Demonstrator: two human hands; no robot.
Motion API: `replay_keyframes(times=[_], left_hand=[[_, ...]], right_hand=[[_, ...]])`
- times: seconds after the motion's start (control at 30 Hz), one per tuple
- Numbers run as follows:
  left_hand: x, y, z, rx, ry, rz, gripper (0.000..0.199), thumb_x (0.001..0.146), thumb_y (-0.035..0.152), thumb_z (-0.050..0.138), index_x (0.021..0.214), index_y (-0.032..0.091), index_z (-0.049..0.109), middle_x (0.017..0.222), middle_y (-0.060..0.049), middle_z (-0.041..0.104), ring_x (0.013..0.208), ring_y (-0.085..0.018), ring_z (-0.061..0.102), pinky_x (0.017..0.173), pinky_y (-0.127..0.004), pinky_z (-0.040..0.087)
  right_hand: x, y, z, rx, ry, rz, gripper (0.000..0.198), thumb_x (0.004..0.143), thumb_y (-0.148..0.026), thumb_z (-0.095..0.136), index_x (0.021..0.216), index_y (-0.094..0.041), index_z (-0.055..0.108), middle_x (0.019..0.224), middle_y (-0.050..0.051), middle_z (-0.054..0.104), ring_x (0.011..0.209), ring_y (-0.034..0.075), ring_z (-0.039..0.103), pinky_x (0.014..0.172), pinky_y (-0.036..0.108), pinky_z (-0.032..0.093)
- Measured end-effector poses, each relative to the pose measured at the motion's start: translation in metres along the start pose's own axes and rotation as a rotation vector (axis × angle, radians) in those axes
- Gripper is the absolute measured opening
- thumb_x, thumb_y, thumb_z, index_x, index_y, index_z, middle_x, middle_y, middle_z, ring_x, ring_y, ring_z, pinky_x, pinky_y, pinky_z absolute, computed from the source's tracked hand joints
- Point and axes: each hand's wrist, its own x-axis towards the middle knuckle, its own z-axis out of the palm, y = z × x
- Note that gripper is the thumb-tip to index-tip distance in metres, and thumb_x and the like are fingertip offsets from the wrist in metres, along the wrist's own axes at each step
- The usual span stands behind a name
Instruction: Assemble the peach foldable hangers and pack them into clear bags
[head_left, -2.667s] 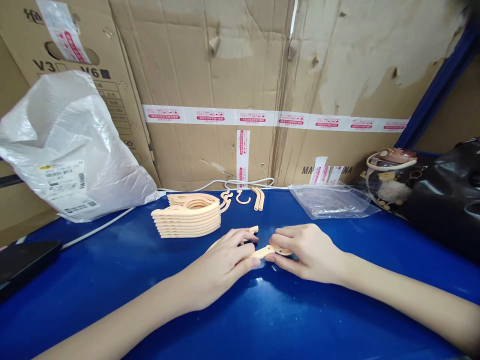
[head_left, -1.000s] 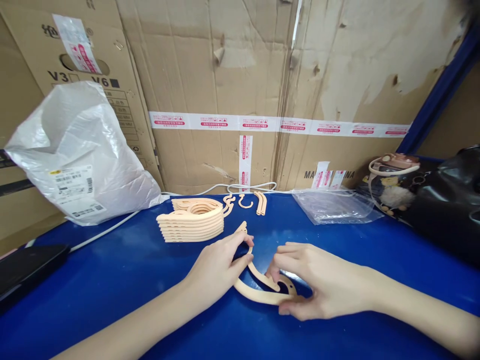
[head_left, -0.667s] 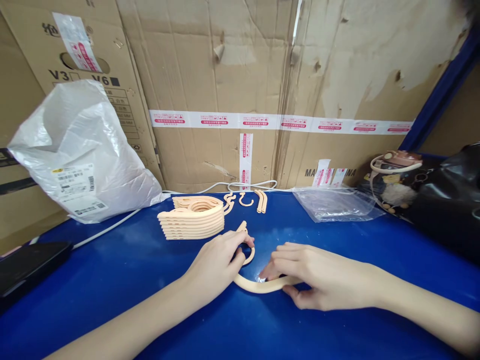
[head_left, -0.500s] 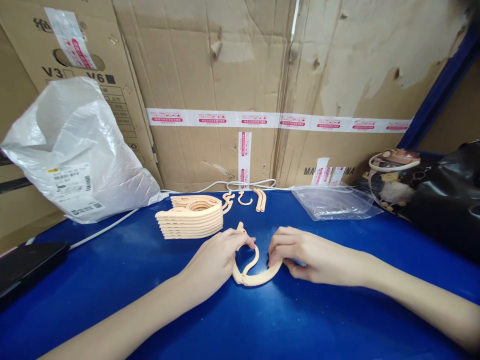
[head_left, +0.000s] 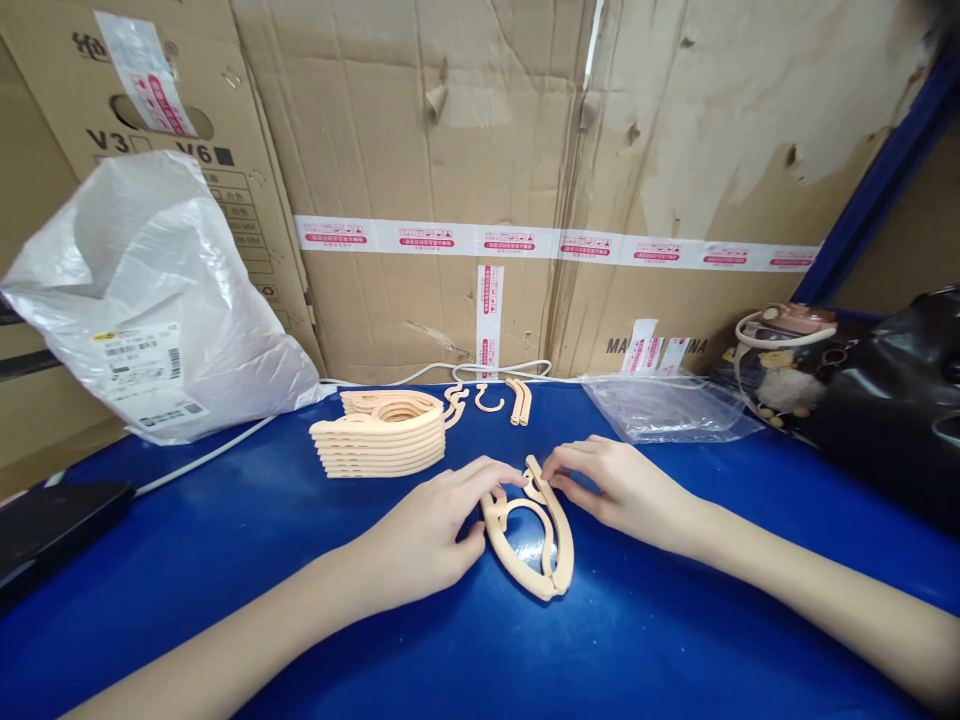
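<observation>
The cream folding hanger [head_left: 565, 548] lies folded on the blue table [head_left: 480, 660] between your hands, its narrowed end pointing to 6 o'clock. It sits at 3 o'clock from your left hand [head_left: 442, 525], whose fingers curve over the far part of the left limb; whether they grip it cannot be told. It sits at 8 o'clock from your right hand [head_left: 622, 490], whose bent fingertips touch the far end of the right limb; how firmly is likewise unclear. With the hanger as centre, a stack of folded hangers [head_left: 382, 445] stands at 10 o'clock, a cream hook [head_left: 490, 408] between 11 and 12, two curved strips [head_left: 526, 404] at 12. Farthest, taped cardboard [head_left: 420, 310] rises behind.
</observation>
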Motion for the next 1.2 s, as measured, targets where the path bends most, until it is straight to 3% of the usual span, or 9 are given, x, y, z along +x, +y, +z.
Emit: replay_keyframes(times=[0.17,0.3,0.43,0.53,0.7,0.83,0.93,1.2], left_hand=[[-0.001,0.002,-0.002,0.077,0.003,0.008,0.050,0.077,0.017,0.062,0.125,0.026,0.051,0.136,-0.003,0.051,0.128,-0.023,0.043,0.109,-0.042,0.035],[-0.003,0.003,0.001,0.073,-0.106,-0.136,0.073,0.077,0.042,0.069,0.140,0.022,0.038,0.148,-0.010,0.039,0.136,-0.029,0.035,0.112,-0.048,0.031],[-0.004,0.005,0.006,0.106,-0.161,-0.176,0.089,0.076,0.059,0.064,0.146,0.018,0.028,0.149,-0.015,0.037,0.135,-0.033,0.036,0.109,-0.052,0.034],[-0.003,0.008,0.007,0.157,-0.127,-0.072,0.071,0.081,0.057,0.061,0.138,0.020,0.040,0.139,-0.012,0.049,0.125,-0.029,0.047,0.103,-0.045,0.041],[0.001,0.010,0.000,0.276,-0.037,0.041,0.049,0.086,0.050,0.058,0.126,0.021,0.049,0.120,-0.008,0.058,0.105,-0.026,0.056,0.089,-0.041,0.047],[0.001,0.007,-0.005,0.384,0.114,0.091,0.052,0.086,0.048,0.059,0.125,0.016,0.047,0.119,-0.011,0.057,0.105,-0.027,0.055,0.089,-0.043,0.046],[0.000,0.006,-0.006,0.452,0.174,0.135,0.060,0.083,0.052,0.060,0.125,0.012,0.046,0.121,-0.014,0.056,0.107,-0.029,0.054,0.092,-0.044,0.045],[0.000,0.008,-0.006,0.476,0.158,0.137,0.064,0.085,0.057,0.056,0.129,0.013,0.043,0.126,-0.015,0.056,0.113,-0.030,0.053,0.095,-0.047,0.044]], right_hand=[[-0.001,-0.009,-0.004,0.146,-0.045,-0.057,0.018,0.096,-0.025,0.046,0.099,-0.020,0.062,0.093,0.003,0.068,0.085,0.017,0.060,0.078,0.030,0.044],[0.000,-0.010,-0.003,0.375,-0.128,-0.095,0.016,0.095,-0.024,0.047,0.102,-0.019,0.061,0.100,0.004,0.066,0.088,0.014,0.060,0.079,0.027,0.046],[0.002,-0.005,-0.002,0.412,-0.007,0.023,0.017,0.094,-0.028,0.049,0.100,-0.019,0.063,0.100,0.003,0.066,0.089,0.016,0.059,0.081,0.029,0.045],[0.003,0.001,-0.002,0.352,0.037,0.182,0.026,0.094,-0.040,0.048,0.092,-0.019,0.063,0.087,0.003,0.067,0.076,0.016,0.058,0.070,0.029,0.043],[0.003,0.005,0.000,0.433,-0.054,0.313,0.044,0.092,-0.055,0.044,0.074,-0.017,0.058,0.067,0.000,0.058,0.063,0.013,0.052,0.058,0.026,0.035],[0.005,0.003,0.003,0.837,-0.177,0.343,0.043,0.087,-0.057,0.052,0.074,-0.016,0.055,0.057,-0.005,0.042,0.052,0.008,0.036,0.048,0.023,0.024],[0.006,0.000,0.003,1.074,-0.184,0.373,0.039,0.084,-0.053,0.060,0.077,-0.015,0.055,0.056,-0.007,0.036,0.049,0.006,0.028,0.046,0.023,0.017],[0.005,-0.004,0.005,1.183,-0.142,0.397,0.036,0.081,-0.048,0.065,0.077,-0.015,0.054,0.058,-0.008,0.035,0.049,0.005,0.024,0.046,0.023,0.014]])
